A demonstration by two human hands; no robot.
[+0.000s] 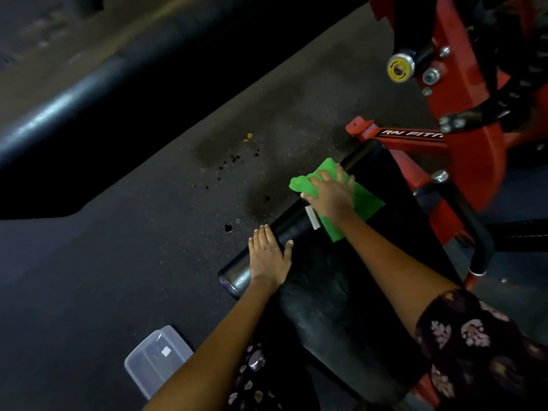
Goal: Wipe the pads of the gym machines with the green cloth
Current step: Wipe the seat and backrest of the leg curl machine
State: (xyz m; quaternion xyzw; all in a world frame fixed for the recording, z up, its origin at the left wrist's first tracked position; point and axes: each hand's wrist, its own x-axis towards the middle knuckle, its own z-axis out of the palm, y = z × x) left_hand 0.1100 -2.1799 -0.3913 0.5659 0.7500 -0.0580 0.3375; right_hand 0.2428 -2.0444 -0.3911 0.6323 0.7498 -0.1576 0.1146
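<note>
- Green cloth (360, 203) lies on the black pad (341, 280), at its far end beside the roller (284, 229), partly spread flat and bunched near my fingertips.
- My right hand (329, 192) presses down on the cloth, fingers nearly straight and spread, not curled round it.
- My left hand (268, 256) rests flat on the roller, fingers straight and together, thumb towards the pad; it holds nothing.
- Red frame (474, 149) stands past the pad; white letters on a black strip (410, 133) read "RN FITN", the rest hidden.
- A small white label (312, 218) on the roller is too blurred to read.
- A clear plastic box (154, 358) sits on the dark floor (118, 247) by my left forearm, with a white sticker I cannot read.
</note>
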